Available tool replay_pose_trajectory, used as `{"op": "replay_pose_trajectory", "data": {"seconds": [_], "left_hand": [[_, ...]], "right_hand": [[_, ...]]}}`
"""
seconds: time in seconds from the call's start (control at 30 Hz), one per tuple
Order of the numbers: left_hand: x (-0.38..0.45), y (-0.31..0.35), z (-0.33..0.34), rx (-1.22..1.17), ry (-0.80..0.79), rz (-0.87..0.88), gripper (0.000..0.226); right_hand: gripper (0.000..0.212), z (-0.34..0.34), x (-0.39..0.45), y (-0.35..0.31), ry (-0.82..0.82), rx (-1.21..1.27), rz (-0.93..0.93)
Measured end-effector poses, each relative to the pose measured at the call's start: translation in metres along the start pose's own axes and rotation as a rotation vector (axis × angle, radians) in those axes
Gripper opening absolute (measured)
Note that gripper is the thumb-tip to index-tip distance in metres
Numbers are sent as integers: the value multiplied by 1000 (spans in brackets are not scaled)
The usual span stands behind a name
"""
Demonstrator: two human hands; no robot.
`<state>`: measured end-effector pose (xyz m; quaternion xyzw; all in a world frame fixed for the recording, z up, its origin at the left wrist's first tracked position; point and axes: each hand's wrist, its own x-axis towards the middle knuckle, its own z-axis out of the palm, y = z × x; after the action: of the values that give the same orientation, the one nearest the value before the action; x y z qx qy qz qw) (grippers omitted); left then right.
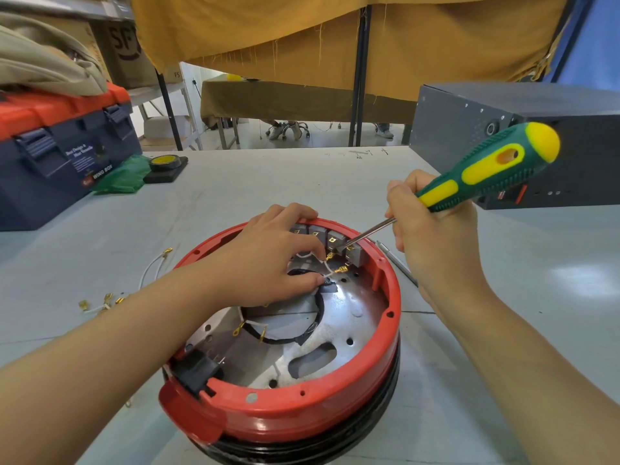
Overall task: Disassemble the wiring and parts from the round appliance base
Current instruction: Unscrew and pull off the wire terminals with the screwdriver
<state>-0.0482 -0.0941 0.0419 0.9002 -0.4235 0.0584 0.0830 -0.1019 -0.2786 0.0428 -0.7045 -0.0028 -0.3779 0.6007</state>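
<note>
Clutter rings the table (302, 176): a navy toolbox (63, 162) with an orange lid at the far left, its label reading "WING BOX", a tape roll (166, 161) on a black block beside it, a carton (125, 45) marked "SF" behind, and a dark case (523, 129) at right. Loose wires (151, 268) lie left of the base (292, 333), which sits mid-table. The left hand (268, 263) reaches inside, pinching a white wire (330, 272). The right hand (432, 243) grips a screwdriver (483, 171), tip at the grey switches (332, 241).
</note>
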Motion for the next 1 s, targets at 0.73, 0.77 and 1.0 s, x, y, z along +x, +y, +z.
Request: {"op": "replay_pose_trajectory", "data": {"seconds": [0.73,0.77,1.0], "left_hand": [[0,1,0,10,-9,-5,35],[0,1,0,10,-6,-3,35],[0,1,0,15,-9,0,36]], "right_hand": [[8,-33,17,-11,-483,-7,-60],[10,-33,17,-11,-467,-19,-82],[27,-32,15,-13,-391,-168,-174]]}}
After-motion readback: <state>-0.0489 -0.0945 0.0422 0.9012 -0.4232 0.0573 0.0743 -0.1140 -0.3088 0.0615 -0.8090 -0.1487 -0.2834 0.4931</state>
